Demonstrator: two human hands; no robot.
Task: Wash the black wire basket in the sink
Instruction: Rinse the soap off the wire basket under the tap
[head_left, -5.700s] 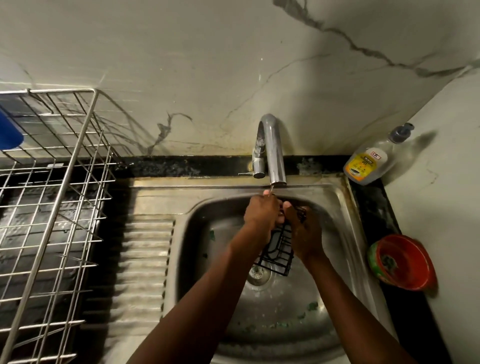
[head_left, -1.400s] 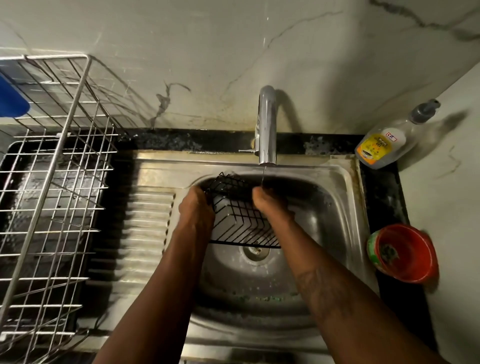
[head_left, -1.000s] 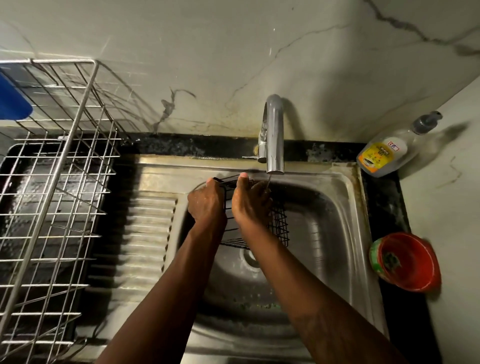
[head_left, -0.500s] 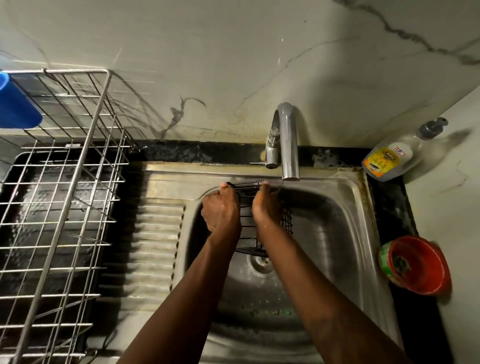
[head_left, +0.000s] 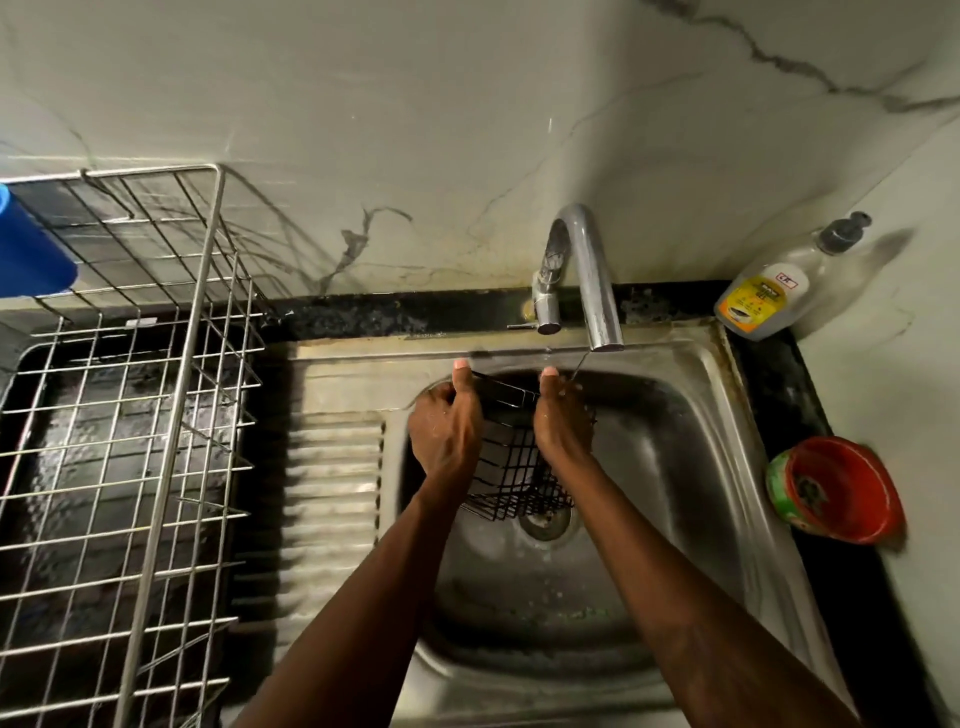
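The black wire basket (head_left: 511, 467) hangs tilted over the steel sink (head_left: 685, 452), just left of the chrome tap (head_left: 592, 280). My left hand (head_left: 444, 426) grips its left rim, thumb lying along the top wire. My right hand (head_left: 561, 421) holds the right side of the basket, thumb up near the spout. A thin stream of water falls from the spout beside my right thumb. The basket's lower edge hangs above the drain (head_left: 545, 522). Both hands hide parts of the rim.
A large steel dish rack (head_left: 156, 415) stands on the left, with a blue item (head_left: 28, 254) at its top corner. The ribbed draining board (head_left: 332, 483) lies between rack and basin. A soap bottle (head_left: 769, 291) and a red bowl (head_left: 836, 493) sit at the right.
Over the last seconds the basket was turned in my hands under the tap. My hands moved closer together on its top rim, then a little further apart again.
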